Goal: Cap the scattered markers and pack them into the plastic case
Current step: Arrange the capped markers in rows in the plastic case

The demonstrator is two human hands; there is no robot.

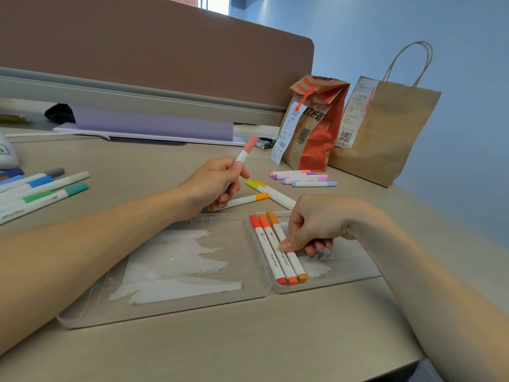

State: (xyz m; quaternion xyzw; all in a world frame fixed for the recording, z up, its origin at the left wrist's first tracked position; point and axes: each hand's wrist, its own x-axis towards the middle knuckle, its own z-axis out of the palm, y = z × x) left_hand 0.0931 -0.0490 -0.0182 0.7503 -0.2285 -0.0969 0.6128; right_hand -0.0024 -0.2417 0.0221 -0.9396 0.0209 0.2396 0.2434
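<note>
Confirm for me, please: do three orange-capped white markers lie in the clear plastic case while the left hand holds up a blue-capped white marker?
Not quite. The head view shows the white marker in the left hand has a pink cap, not blue. The three orange-capped white markers do lie in the clear plastic case, the right hand pinching the rightmost marker.

Place: an office workstation.
Divider: brown desk partition [165,51] on a grey rail [137,97].
Surface: beige desk [248,340].
Deliveries: printed takeaway bag [316,144] and kraft carrier bag [391,133], each bearing a receipt.
</note>
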